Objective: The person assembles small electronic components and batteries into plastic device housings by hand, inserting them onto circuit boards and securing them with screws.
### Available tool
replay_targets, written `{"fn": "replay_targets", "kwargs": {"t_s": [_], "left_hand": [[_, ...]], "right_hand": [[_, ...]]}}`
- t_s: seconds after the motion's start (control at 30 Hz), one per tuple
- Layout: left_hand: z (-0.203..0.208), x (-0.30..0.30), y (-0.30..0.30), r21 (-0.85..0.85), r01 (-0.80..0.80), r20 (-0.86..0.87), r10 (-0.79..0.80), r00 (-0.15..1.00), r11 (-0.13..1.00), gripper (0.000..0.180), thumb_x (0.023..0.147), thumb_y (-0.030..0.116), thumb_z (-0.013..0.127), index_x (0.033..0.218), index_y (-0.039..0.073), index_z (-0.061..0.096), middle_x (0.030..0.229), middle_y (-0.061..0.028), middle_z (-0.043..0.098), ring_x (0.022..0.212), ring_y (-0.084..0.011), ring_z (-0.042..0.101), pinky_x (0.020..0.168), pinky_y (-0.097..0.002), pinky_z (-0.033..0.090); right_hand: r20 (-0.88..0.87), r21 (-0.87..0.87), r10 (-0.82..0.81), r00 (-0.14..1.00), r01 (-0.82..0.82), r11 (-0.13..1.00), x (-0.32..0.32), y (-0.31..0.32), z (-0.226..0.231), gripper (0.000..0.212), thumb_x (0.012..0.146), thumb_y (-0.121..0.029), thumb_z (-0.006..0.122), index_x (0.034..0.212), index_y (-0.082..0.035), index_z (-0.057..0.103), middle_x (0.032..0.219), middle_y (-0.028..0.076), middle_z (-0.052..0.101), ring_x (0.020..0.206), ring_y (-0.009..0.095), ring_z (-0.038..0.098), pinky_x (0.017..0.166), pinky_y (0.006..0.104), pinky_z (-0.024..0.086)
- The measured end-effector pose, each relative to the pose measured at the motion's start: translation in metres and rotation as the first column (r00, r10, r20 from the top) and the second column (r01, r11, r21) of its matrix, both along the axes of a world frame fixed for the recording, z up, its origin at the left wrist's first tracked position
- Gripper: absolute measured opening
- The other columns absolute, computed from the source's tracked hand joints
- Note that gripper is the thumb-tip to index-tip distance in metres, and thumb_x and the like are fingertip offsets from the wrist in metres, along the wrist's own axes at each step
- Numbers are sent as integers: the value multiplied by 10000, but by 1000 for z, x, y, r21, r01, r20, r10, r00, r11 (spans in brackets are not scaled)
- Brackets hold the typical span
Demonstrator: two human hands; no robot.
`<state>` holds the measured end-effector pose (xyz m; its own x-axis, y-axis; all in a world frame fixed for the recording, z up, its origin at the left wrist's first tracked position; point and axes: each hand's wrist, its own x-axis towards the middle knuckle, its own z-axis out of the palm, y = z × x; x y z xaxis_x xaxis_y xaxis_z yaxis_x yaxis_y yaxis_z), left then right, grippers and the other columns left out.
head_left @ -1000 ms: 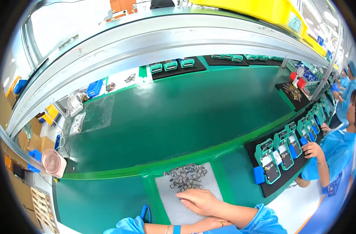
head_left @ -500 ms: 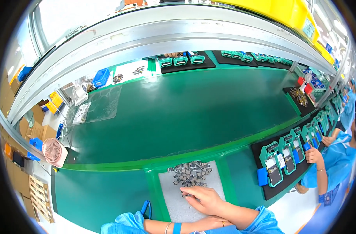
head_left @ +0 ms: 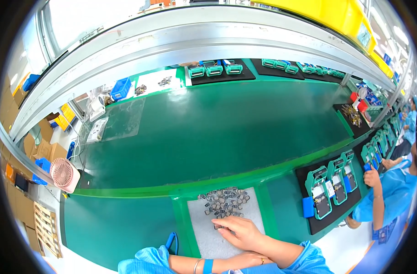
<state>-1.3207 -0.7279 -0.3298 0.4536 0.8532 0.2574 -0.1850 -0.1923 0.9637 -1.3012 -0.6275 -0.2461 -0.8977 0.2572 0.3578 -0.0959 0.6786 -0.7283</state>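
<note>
A loose pile of small, square, dark-rimmed metal parts (head_left: 224,201) lies on a pale grey mat (head_left: 208,242) close in front of me. My right hand (head_left: 238,233) rests palm down just below the pile. Its thumb and forefinger close around one small square part (head_left: 216,225) at the near edge. Under the right forearm, my left hand (head_left: 249,259) lies across the mat's near end, its fingers hidden by the crossing arm. A blue band circles the left wrist, and a blue cord loop (head_left: 173,242) sits beside that sleeve.
Green handheld housings (head_left: 319,192) stand on a black mat at right, where a co-worker's hand (head_left: 372,177) reaches in. Far across the green table (head_left: 217,123) are more housings (head_left: 214,69) and a blue bin (head_left: 120,88). A pink fan (head_left: 64,175) stands left; a metal rail (head_left: 208,39) spans above.
The co-worker's hand at right has shifted slightly away, toward the farther housings. My two hands keep their place, and the view has tilted a little.
</note>
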Motion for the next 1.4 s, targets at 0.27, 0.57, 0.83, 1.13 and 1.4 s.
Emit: {"fn": "replay_targets", "kwargs": {"t_s": [0.27, 0.57, 0.83, 1.13, 1.4], "left_hand": [[8, 23, 43, 49, 400, -96, -394, 914, 915, 343, 947, 140, 544, 1273, 96, 642, 1241, -148, 661, 1153, -289, 629, 1015, -386, 481], [-3, 26, 39, 91, 357, -175, -338, 925, 930, 346, 958, 119, 526, 1284, 86, 637, 1256, -159, 649, 1163, -289, 622, 1020, -383, 476], [-5, 7, 20, 146, 142, -185, -114, 976, 979, 350, 967, 100, 510, 1294, 78, 633, 1269, -168, 639, 1171, -290, 616, 1024, -380, 471], [5, 6, -16, 137, -67, -171, 90, 981, 988, 363, 956, 72, 502, 1295, 66, 632, 1261, -166, 637, 1165, -297, 614, 1019, -375, 471], [-42, 16, -21, -80, -21, 3, 21, 1000, 997, 405, 916, 77, 521, 1308, 65, 619, 1267, -147, 635, 1172, -311, 608, 1012, -386, 477]], "right_hand": [[-87, -3, -38, 996, 38, 999, 1, 1, -25, 304, 965, -157, 605, 1264, -108, 608, 1003, 95, 659, 885, 303, 656, 741, 421, 550], [-70, 10, 50, 996, -49, 999, 11, 3, -15, 228, 988, -172, 546, 1185, -68, 595, 1033, 85, 619, 920, 290, 636, 737, 417, 541], [-193, 17, 76, 978, -75, 997, 9, 3, -17, 239, 972, -134, 579, 1194, -48, 595, 970, 103, 610, 859, 301, 621, 718, 421, 525], [-167, 8, 74, 983, -74, 997, 7, -1, -6, 180, 944, -133, 588, 1100, -43, 596, 960, 101, 609, 882, 296, 623, 732, 420, 533], [-160, -10, 54, 986, -56, 998, 10, 3, -11, 160, 930, -119, 597, 1067, -36, 599, 939, 99, 605, 872, 298, 616, 755, 411, 532]]}}
